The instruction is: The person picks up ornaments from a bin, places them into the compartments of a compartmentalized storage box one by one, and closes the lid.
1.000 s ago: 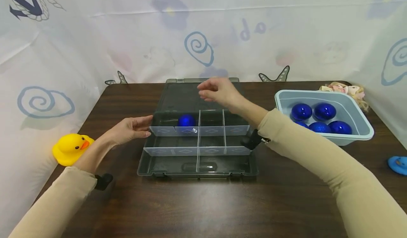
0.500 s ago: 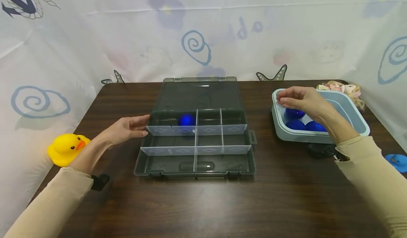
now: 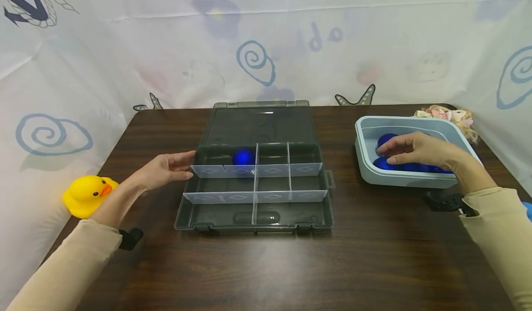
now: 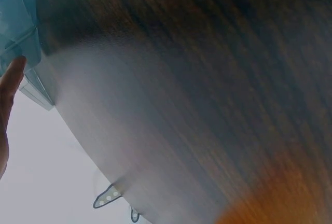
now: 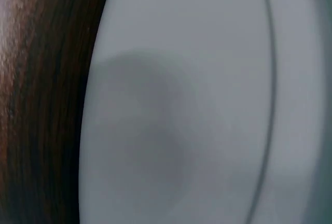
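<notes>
Yellow duck (image 3: 87, 195) behind your left fingers, near the wrist. Your left hand (image 3: 165, 172): fingers loosely extended, tips at the divided box's (image 3: 224, 215) left edge. Blue ball (image 3: 243, 157) right of those tips, in the box's far-left compartment. Your right hand (image 3: 428, 152) dips into the pale tub (image 3: 399, 178), fingers bent; can't tell whether they grip. Other balls (image 3: 381, 164) beside and below its fingertips. Doll (image 3: 450, 114) beyond its knuckles.

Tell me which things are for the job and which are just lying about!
Probably for the job:
blue balls
pale blue tub, under the right hand
divided box

Probably just lying about:
yellow duck
doll behind the tub
blue thing, mostly cut off
</notes>
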Demonstrator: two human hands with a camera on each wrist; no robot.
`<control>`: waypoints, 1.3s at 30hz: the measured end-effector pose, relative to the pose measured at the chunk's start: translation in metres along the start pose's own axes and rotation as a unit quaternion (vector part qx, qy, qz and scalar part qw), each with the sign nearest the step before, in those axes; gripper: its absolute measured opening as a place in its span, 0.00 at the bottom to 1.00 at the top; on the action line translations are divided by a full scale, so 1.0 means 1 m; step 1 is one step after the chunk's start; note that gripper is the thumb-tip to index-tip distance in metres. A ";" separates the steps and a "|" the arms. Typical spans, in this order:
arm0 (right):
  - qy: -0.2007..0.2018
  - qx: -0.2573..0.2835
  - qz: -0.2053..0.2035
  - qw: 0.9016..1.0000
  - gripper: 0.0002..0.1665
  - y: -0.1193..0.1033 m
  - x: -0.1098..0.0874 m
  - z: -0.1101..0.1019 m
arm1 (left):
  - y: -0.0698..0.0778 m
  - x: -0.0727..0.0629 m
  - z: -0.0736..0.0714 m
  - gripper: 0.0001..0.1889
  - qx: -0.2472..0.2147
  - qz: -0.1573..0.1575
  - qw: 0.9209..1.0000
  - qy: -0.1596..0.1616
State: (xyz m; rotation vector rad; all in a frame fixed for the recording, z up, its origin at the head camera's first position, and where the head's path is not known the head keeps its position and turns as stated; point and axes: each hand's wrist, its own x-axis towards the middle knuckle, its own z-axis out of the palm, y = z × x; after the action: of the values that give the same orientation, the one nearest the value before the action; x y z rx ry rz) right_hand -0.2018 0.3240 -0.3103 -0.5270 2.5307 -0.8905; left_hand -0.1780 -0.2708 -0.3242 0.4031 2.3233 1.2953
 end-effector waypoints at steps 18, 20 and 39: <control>-0.001 -0.049 -0.014 0.999 0.25 0.008 0.003 0.002 | -0.002 0.001 0.002 0.37 0.002 -0.004 1.000 0.003; 0.019 -0.040 -0.015 0.999 0.24 0.009 0.001 0.000 | -0.002 0.001 0.002 0.37 0.003 -0.003 1.000 0.001; 0.205 0.403 -0.076 0.889 0.22 -0.073 0.033 0.030 | -0.002 0.001 0.000 0.37 -0.004 -0.008 1.000 0.004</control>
State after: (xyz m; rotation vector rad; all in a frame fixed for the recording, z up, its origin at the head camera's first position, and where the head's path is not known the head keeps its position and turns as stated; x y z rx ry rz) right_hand -0.1997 0.2406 -0.2924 -0.2756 2.1496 -2.1451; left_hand -0.1786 -0.2715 -0.3260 0.3765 2.3230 1.3014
